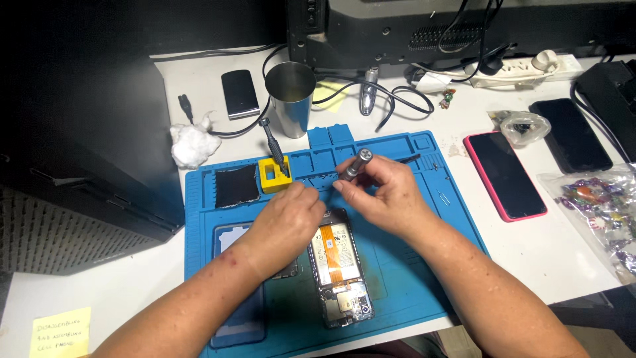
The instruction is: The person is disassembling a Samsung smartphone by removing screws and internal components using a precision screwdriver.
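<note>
Blue silicone repair mat (pixel 411 265) covers the middle of the white desk (pixel 563 258); soft and grippy, so parts laid on it should stay put.

Opened phone (pixel 339 268) lies flat on the mat, back cover off, battery, orange flex and boards exposed. Thin, light and rigid at the frame but fragile inside: hold it by the frame edges, keep off the flex and the battery face. A second flat panel with a pale blue face (pixel 228 242) lies just left of it, partly under the left forearm; probably the removed back, can't tell for sure.

Left hand (pixel 286 222) is palm down over the phone's top left corner, fingers curled together, tips pointing at the mat's small trays. Whether they pinch a screw or just press down: cannot tell, the fingertips hide it.

Right hand (pixel 384 195) is clamped on a metal precision screwdriver (pixel 354 167), thumb and fingers wrapped round the lower shaft, knurled grey cap sticking up and left. Light, stiff tool; the knurling gives grip, the smooth tip end would be slippery. Tip is hidden by the hand.

Yellow magnetiser block (pixel 275 175) sits on the mat's upper left, with another dark-handled driver (pixel 273 142) standing tilted in it. Black square pad (pixel 236 185) sits just beside it.

Off the mat: steel cup (pixel 291 96), cotton wad (pixel 193 144), pink-cased phone (pixel 505 174).
</note>
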